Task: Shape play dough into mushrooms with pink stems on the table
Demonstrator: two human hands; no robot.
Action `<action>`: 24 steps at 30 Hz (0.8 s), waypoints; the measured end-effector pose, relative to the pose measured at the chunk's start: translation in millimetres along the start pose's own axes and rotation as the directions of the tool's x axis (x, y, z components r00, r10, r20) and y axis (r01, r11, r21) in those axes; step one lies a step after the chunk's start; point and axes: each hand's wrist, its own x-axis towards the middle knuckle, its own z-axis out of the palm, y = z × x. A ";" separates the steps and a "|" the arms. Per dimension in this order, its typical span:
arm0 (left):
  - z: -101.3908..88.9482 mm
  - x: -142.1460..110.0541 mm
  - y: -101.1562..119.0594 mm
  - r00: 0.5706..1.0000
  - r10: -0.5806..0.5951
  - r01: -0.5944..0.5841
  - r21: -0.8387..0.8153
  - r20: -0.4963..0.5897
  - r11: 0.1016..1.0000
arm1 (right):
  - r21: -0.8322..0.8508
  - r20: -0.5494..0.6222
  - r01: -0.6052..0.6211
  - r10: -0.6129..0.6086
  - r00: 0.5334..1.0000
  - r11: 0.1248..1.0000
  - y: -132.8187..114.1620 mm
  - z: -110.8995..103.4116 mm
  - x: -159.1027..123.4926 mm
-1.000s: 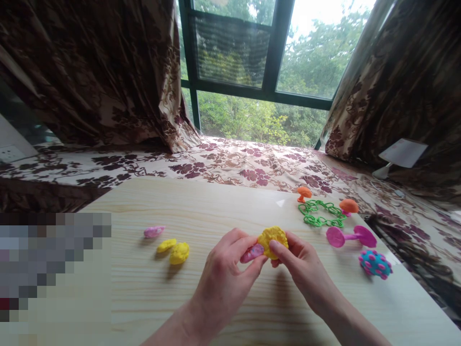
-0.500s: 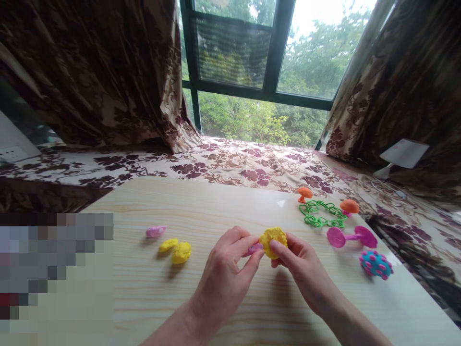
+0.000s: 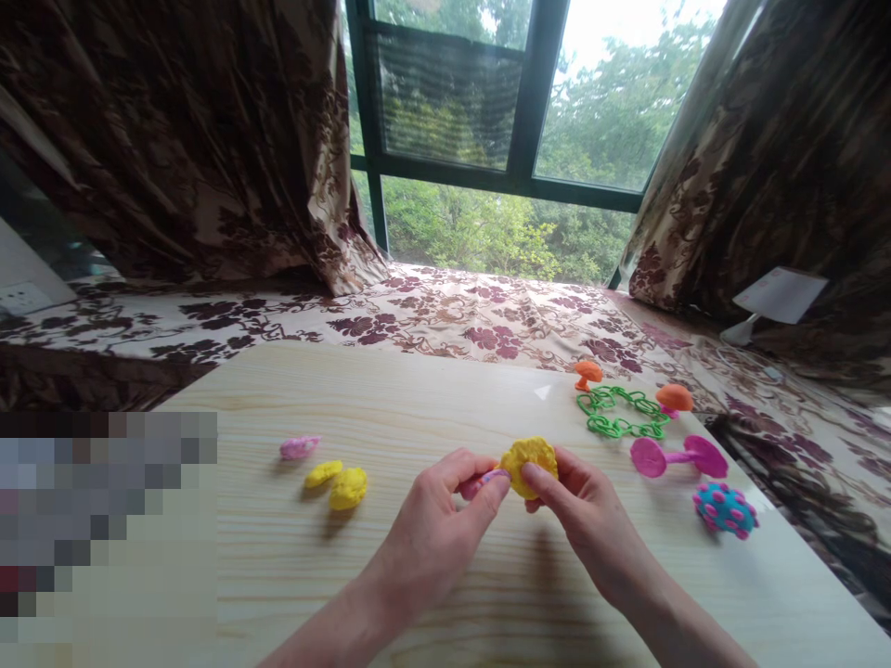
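Between the fingers and thumb of my right hand [image 3: 581,501] is a flattened lump of yellow modelling clay [image 3: 527,461], held just above the table. My left hand [image 3: 445,515] is closed on a small pink piece of clay [image 3: 480,482], partly hidden by the fingers, whose end meets the left edge of the yellow lump. Whether the two pieces are stuck together I cannot tell. To the left on the table lie two yellow clay pieces [image 3: 348,488] side by side, with a pink clay piece [image 3: 299,447] behind them.
On the right of the wooden table [image 3: 313,575] sit a green clay chain ring [image 3: 605,429], orange mushroom shapes [image 3: 588,372], a magenta dumbbell shape [image 3: 678,458] and a blue ball with pink dots [image 3: 725,509]. Patterned cloth [image 3: 487,311] covers the ledge behind.
My left thumb and fingers have shifted on the pink piece, with the thumb now lying along it. My right hand keeps the yellow lump in nearly the same place.
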 end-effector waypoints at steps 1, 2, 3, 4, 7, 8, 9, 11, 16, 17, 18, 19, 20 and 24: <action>-0.1 0.3 0.1 1.000 0.005 -0.005 -0.014 -0.010 1.000 | 0.003 0.003 -0.001 0.001 1.000 1.000 0.0 0.3 0.2; -0.1 0.6 -0.1 1.000 0.011 -0.011 -0.029 -0.023 1.000 | 0.006 0.006 -0.003 0.003 1.000 1.000 0.0 0.4 0.3; -0.2 0.8 -0.3 1.000 0.006 -0.007 -0.055 -0.027 0.998 | 0.008 0.008 -0.005 0.005 1.000 1.000 0.0 0.4 0.4; -0.5 1.1 -0.6 1.000 -0.009 0.008 -0.094 -0.018 0.996 | 0.009 0.010 -0.006 0.005 1.000 1.000 -0.1 0.1 0.5; -3.7 2.2 -1.5 0.992 -0.102 0.120 -0.275 0.079 0.954 | 0.002 -0.001 0.000 0.000 1.000 1.000 -0.1 -2.4 1.0; -5.3 2.7 -1.9 0.984 -0.141 0.171 -0.339 0.112 0.925 | 0.000 -0.011 0.002 -0.002 1.000 1.000 -0.1 -3.7 1.3; -7.0 3.4 -2.4 0.974 -0.182 0.221 -0.395 0.134 0.892 | 0.000 -0.024 0.005 -0.005 1.000 1.000 -0.1 -5.2 1.7; -9.6 4.8 -3.8 0.951 -0.261 0.309 -0.474 0.166 0.825 | 0.004 -0.051 0.006 -0.006 0.999 1.000 -0.2 -8.2 2.4; -8.9 6.4 -7.1 0.933 -0.284 0.358 -0.491 0.220 0.794 | 0.017 -0.069 0.008 -0.007 0.998 1.000 -0.9 -12.1 3.5; -8.0 6.4 -7.7 0.937 -0.272 0.346 -0.487 0.217 0.802 | 0.017 -0.069 0.008 -0.007 0.998 1.000 -1.0 -12.0 3.5; -7.2 6.2 -8.2 0.941 -0.263 0.335 -0.485 0.212 0.808 | 0.016 -0.070 0.008 -0.006 0.998 1.000 -1.2 -11.8 3.4; -6.5 6.0 -8.5 0.943 -0.261 0.330 -0.486 0.207 0.809 | 0.017 -0.070 0.008 -0.006 0.997 1.000 -1.3 -11.5 3.3; -5.9 5.8 -8.7 0.943 -0.261 0.330 -0.485 0.205 0.810 | 0.017 -0.071 0.008 -0.007 0.997 1.000 -1.4 -11.2 3.2; -5.4 6.3 -7.7 0.933 -0.291 0.360 -0.501 0.213 0.787 | 0.013 -0.080 0.010 -0.009 0.997 1.000 -2.3 -10.8 2.6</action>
